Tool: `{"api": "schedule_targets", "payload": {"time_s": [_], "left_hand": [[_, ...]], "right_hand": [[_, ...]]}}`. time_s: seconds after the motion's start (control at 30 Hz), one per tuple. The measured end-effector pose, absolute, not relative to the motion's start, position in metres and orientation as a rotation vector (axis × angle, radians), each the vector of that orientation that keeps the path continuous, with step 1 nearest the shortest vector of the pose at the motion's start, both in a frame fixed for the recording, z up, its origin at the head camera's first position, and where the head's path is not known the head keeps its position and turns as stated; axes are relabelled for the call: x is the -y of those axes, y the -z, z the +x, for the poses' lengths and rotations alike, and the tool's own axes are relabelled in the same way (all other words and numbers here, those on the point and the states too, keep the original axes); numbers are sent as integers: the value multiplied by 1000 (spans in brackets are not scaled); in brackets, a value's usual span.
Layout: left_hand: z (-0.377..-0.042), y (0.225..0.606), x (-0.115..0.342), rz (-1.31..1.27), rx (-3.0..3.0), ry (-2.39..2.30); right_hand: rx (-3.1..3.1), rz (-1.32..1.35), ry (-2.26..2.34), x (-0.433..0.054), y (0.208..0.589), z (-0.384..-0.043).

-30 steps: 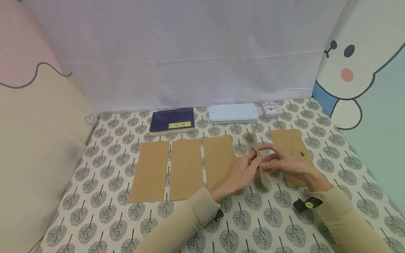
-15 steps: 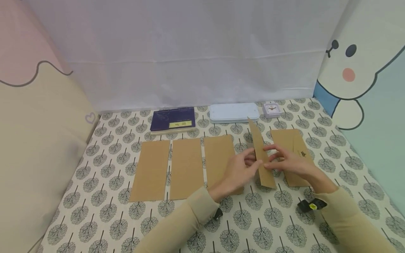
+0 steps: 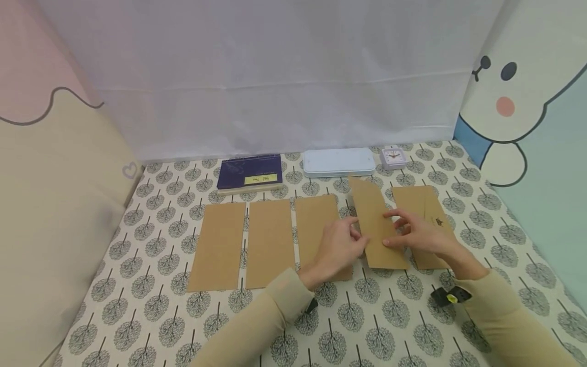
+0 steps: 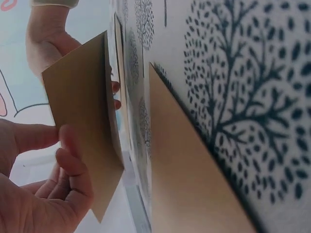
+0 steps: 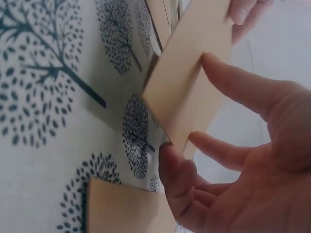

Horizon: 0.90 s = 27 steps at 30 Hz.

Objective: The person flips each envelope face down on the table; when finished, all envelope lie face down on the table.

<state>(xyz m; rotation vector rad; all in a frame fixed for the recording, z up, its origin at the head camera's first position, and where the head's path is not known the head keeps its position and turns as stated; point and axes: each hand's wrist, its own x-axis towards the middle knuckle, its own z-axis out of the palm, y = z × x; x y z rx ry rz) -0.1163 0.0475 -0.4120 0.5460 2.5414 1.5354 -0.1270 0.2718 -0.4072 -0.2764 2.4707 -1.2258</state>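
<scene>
A brown kraft-paper envelope [image 3: 377, 224] stands tilted over the cloth, its plain face towards the head view. My left hand [image 3: 337, 245] pinches its left edge between thumb and fingers. From the other side, my right hand [image 3: 419, 234] holds it, thumb and a fingertip on the plain face and other fingers curled at the edge in the right wrist view. Under my right hand lies another envelope [image 3: 415, 201] with a flap line and a small crown print. To the left lie three plain brown envelopes in a row: near [image 3: 314, 214], middle [image 3: 270, 244] and far [image 3: 217, 247].
Along the back stand a dark blue book [image 3: 249, 171] with a yellow label, a pale blue case [image 3: 339, 162] and a small lilac clock [image 3: 393, 158]. A tree-patterned cloth [image 3: 174, 326] covers the table. White curtain [image 3: 275, 76] hangs behind; printed fabric walls close both sides.
The held envelope has turned from edge-on to show its broad plain face, its top swinging left. My left hand has shifted slightly left with its edge. The other envelopes stay put.
</scene>
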Motion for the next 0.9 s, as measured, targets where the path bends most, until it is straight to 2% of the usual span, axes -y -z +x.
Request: {"api": "schedule_targets", "payload": {"time_s": [0.2, 0.47, 0.9], "left_hand": [[-117, 414, -44, 593, -2595, -1345], [-118, 416, -42, 429, -2542, -1235], [-121, 424, -47, 353, -2535, -1053]], "right_hand": [[-2536, -250, 1071, -270, 408, -129], [-2544, -254, 1015, -268, 409, -130], [-2651, -283, 929, -263, 416, -131]]}}
